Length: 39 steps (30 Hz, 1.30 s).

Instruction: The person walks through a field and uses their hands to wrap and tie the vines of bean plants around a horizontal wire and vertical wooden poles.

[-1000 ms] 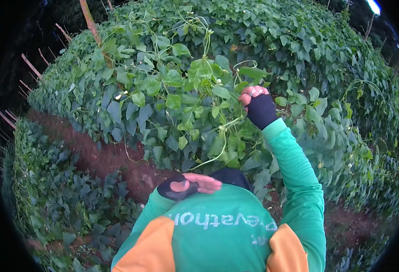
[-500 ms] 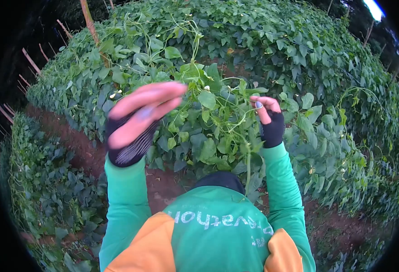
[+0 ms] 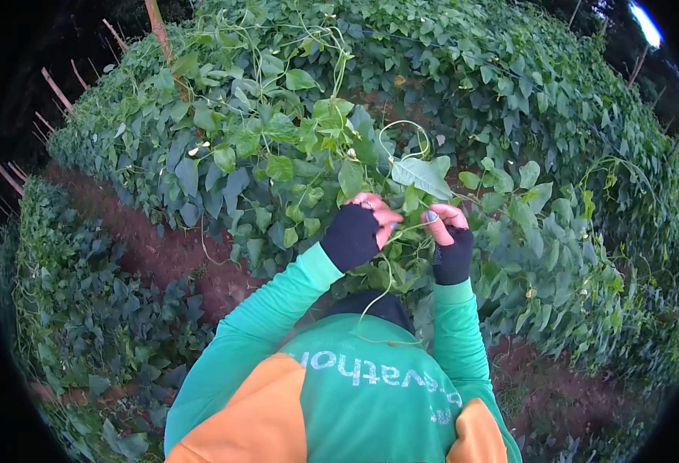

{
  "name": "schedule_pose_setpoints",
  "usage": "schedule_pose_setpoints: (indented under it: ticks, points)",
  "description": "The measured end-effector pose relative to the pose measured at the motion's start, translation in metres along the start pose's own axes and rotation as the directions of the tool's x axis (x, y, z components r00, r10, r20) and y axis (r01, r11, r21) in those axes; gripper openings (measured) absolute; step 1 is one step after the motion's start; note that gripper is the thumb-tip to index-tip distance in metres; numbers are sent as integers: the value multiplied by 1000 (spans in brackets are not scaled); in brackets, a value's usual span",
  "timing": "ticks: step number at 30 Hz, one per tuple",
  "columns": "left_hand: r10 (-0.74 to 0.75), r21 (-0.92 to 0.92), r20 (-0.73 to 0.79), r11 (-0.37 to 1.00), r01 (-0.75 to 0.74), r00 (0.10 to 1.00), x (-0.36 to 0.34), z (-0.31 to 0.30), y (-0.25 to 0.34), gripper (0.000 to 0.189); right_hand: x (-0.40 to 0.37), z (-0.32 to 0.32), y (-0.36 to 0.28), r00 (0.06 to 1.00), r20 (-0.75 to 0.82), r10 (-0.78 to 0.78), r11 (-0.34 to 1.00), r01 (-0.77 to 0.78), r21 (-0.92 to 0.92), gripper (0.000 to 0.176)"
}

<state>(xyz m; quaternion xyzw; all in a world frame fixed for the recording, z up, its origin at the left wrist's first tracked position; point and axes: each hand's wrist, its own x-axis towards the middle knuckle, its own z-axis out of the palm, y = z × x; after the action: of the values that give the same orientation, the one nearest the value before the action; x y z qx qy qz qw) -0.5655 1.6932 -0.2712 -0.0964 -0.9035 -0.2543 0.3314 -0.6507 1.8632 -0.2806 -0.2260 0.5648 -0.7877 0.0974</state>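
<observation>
Centre frame: left hand (image 3: 357, 233) and right hand (image 3: 450, 241), fingers closed on the vine (image 3: 420, 176), should work gently, without tearing stems.

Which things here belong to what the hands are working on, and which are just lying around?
In hand: left hand, right hand, the thin vine both seem to pinch, the large leaf just above them.
Just around: wooden stakes, red soil path, low crop row at the left.
</observation>
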Motion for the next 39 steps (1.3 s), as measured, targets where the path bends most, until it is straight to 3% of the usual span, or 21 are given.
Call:
schedule_pose_setpoints:
  ticks: [1,3,4,6,7,9,11,14,17,19,22,25,28,31,33,34,35,37,38,39]
  points:
    - [79,33,5,996,-79,997,-4,0,2,26,0,-1,1,1000,-3,8,1000,-8,-5,20]
    - [56,54,62,997,-60,997,-13,-1,4,30,0,-2,1,987,140,79,982,-101,159,20]
    - [42,111,65,993,-49,997,-15,-3,6,31,1,-2,2,986,142,86,983,-107,151,20]
    - [11,177,121,984,-32,993,-21,-6,4,38,1,-3,5,943,274,186,820,-303,485,22]
    - [-1,171,120,985,-19,993,-24,-6,3,38,4,-3,5,920,373,122,696,-347,628,24]
    - [-118,45,91,992,114,989,-26,-6,4,40,8,1,-3,907,386,170,565,-411,715,27]
    - [-111,59,100,993,105,989,-26,-15,6,41,13,3,-2,917,384,110,543,-379,749,24]
    - [-31,81,101,996,23,994,-28,-21,3,39,17,-2,0,918,189,347,705,-389,593,21]
    - [28,105,179,993,-48,984,-28,-25,-4,39,22,-10,-2,896,226,381,694,-439,570,23]
    - [-15,94,254,995,-9,967,-29,-31,-5,43,23,-13,-8,920,143,365,745,-381,547,23]
    - [-60,192,326,981,-4,944,-36,-28,-9,53,25,-21,-25,916,201,347,736,-399,547,23]
    - [-62,251,351,968,-30,934,-45,-22,-14,55,18,-20,-38,921,98,376,806,-378,455,23]
    - [46,293,343,944,-154,938,-44,-27,-11,51,11,-21,-48,920,208,332,865,-385,322,28]
    - [157,199,281,956,-217,947,-19,-45,10,49,-3,-11,-54,923,96,372,925,-377,44,32]
    - [111,-13,-18,994,-111,994,4,-47,14,46,-11,-7,-53,923,69,379,925,-379,-18,32]
    - [175,-46,-172,982,-186,969,14,-33,-2,42,-14,-5,-52,923,71,377,926,-376,-31,32]
    - [177,-40,-178,982,-187,968,17,-22,-10,42,-18,-3,-50,924,73,375,927,-373,-43,32]
    - [-288,-323,-196,921,215,937,19,-4,-28,41,-26,1,-45,930,87,358,932,-351,-91,32]
    - [-358,-312,-80,895,317,930,20,6,-45,49,-29,4,-41,924,88,371,914,-348,-207,32]
    - [-354,-310,-89,898,312,931,27,5,-44,49,-33,6,-36,919,83,386,883,-342,-321,32]
